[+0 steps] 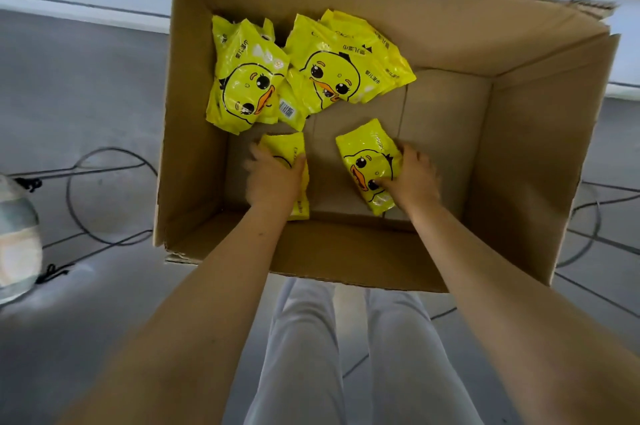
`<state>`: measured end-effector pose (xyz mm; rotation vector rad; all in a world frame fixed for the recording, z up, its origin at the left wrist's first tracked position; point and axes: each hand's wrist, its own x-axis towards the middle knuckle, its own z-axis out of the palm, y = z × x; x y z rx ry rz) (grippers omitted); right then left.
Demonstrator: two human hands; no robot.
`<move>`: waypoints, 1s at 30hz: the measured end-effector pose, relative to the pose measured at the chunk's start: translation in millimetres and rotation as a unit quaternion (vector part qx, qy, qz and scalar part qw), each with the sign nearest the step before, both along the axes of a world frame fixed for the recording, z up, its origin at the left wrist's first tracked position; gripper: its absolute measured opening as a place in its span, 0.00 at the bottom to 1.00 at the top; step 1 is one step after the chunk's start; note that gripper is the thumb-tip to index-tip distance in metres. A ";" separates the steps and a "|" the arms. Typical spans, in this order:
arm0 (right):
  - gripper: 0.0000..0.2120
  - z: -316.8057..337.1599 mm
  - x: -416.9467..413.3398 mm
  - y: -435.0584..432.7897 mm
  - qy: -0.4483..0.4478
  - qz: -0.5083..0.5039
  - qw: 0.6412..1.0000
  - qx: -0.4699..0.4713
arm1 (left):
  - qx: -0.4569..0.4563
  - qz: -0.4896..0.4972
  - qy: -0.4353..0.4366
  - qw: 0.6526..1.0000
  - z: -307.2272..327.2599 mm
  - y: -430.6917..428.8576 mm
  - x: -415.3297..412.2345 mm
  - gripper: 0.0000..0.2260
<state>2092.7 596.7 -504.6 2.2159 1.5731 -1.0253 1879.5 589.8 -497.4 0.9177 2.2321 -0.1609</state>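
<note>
Two packs clamped, one per hand, low in carton [519, 154]. L hand [273, 182] curled over L pack [289, 147], mostly hidden under palm; R hand [414, 179] pinching R pack [367, 165] at edge, thumb on face. Heap [311, 71] just beyond fingertips. Best: keep pks flat, squeeze light, wrists clear of near wall.

The box [519, 147] in the middle of the frame is plain brown corrugated cardboard, matt and faintly fibrous, with ragged cut rims along its upper edge. The packets inside are thin plastic film, bright yellow and glossy. The pile [304, 68] in the upper left of the box throws white glints off its crinkles, as do the lower left packet [287, 147] and the lower right packet [370, 161]. The floor [86, 78] is grey, smooth and matt. The black cables [68, 198] at the left look plastic-sheathed and dull. The trousers [301, 355] at the bottom are pale, soft, matt cloth.
</note>
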 end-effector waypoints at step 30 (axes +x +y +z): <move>0.21 80.6 31.6 -17.0 0.071 -0.087 0.994 0.018 | -0.055 -0.364 -0.109 0.923 63.5 0.2 12.4 0.09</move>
